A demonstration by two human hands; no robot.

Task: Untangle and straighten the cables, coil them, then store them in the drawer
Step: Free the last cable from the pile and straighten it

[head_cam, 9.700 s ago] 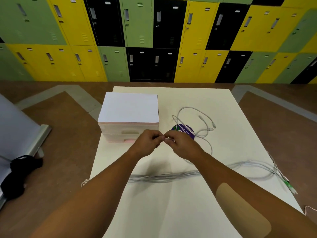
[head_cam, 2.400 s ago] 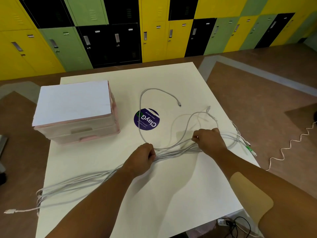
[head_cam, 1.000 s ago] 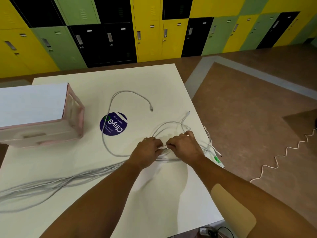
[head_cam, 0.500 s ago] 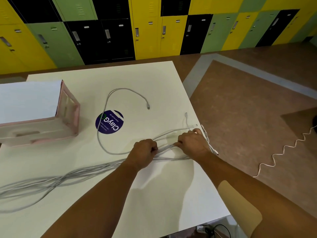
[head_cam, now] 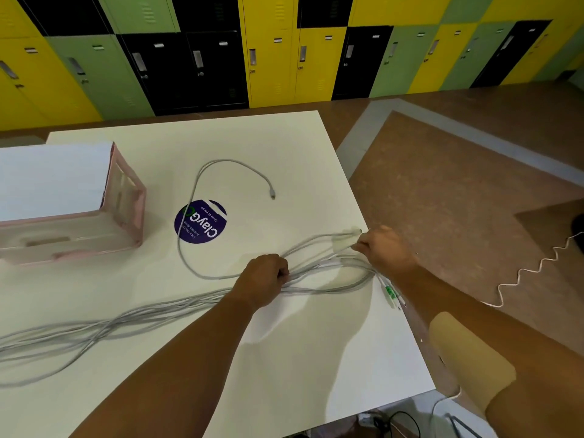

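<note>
Curled left hand (head_cam: pixel 262 279) is anchoring the thin grey cable bundle (head_cam: pixel 177 306) as the right hand (head_cam: pixel 387 249) is pinching one strand (head_cam: pixel 341 248); pulling slowly should be preventing knots.

My left hand (head_cam: pixel 264 279) is closed in a fist, knuckles up, fingers curled round the cables (head_cam: pixel 196 303). My right hand (head_cam: pixel 387 249) sits apart from it, further out and to the right, back upward, its fingertips (head_cam: pixel 358 246) pinching one strand. Both bare forearms stretch forward. The right one wears a tan patch (head_cam: pixel 471 358) near the elbow.
</note>
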